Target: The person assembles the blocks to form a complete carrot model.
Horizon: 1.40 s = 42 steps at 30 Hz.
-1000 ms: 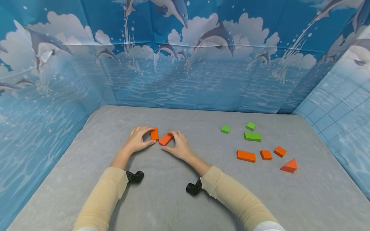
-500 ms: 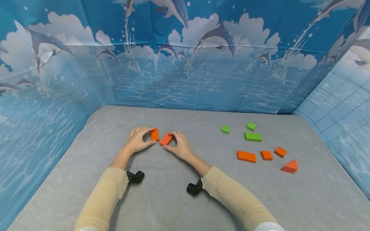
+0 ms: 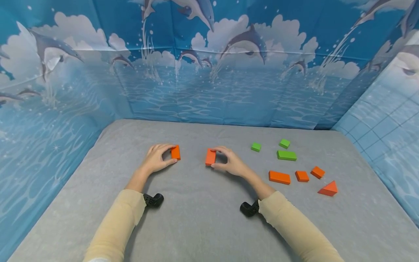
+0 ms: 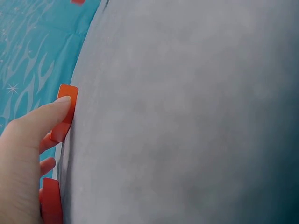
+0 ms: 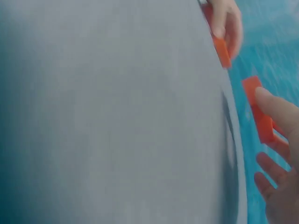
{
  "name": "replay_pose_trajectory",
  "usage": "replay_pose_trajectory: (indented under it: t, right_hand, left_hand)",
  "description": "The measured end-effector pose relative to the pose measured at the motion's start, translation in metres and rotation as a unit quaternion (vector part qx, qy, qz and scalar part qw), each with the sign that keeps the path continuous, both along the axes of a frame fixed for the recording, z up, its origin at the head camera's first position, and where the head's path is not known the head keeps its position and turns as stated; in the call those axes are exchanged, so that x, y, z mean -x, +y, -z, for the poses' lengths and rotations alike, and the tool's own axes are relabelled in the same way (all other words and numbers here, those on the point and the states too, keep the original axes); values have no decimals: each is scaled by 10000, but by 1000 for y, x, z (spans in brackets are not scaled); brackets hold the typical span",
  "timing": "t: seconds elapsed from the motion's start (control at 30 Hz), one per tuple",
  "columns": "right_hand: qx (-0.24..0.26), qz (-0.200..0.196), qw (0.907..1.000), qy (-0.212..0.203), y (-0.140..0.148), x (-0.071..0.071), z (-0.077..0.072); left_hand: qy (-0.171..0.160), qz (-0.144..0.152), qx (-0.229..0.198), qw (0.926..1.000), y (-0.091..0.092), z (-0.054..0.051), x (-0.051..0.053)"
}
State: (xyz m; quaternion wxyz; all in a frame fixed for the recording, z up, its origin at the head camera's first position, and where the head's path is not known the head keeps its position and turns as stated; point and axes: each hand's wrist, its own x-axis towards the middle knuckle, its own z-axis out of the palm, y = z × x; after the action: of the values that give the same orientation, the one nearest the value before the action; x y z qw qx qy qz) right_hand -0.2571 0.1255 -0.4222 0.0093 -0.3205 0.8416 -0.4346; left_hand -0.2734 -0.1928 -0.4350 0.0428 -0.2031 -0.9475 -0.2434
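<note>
My left hand (image 3: 157,159) pinches an orange rectangular block (image 3: 175,152) between thumb and fingers, left of the middle of the grey cloth (image 3: 196,218). A red piece (image 4: 51,200) shows beside that hand's lower fingers in the left wrist view, partly hidden; the head view does not show it. Right of there, apart from the left block, my right hand (image 3: 231,162) pinches a second orange-red rectangular block (image 3: 210,157) by its ends. In the right wrist view the thumb lies on this block (image 5: 258,109), with the other fingers behind or below it.
To the right lie a long orange block (image 3: 279,177), two small orange blocks (image 3: 301,176) and an orange triangular block (image 3: 328,189). Behind them are a long green block (image 3: 286,155) and two small green ones (image 3: 256,147). A dolphin-print curtain (image 3: 209,98) stands around the surface.
My right hand has moved right with its block, away from the left one, and the block has turned from slanted to nearly straight. The left hand and its block have stayed in place.
</note>
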Motion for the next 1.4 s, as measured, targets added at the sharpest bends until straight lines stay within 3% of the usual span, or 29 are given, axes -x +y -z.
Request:
replay_pose_trajectory:
  t: [0.27,0.53,1.4]
  right_hand:
    - [-92,171,9992,-346,49,-4,3]
    - [-214,428,9978,-469,73,-6,7]
    - [-308,576,9895,-1287,87,-11,7]
  left_hand:
    - [-2,21,4,10000,0,-1,2]
    - [-27,15,10,10000,0,-1,-1]
    - [-95,50,-210,9997,1,-6,0]
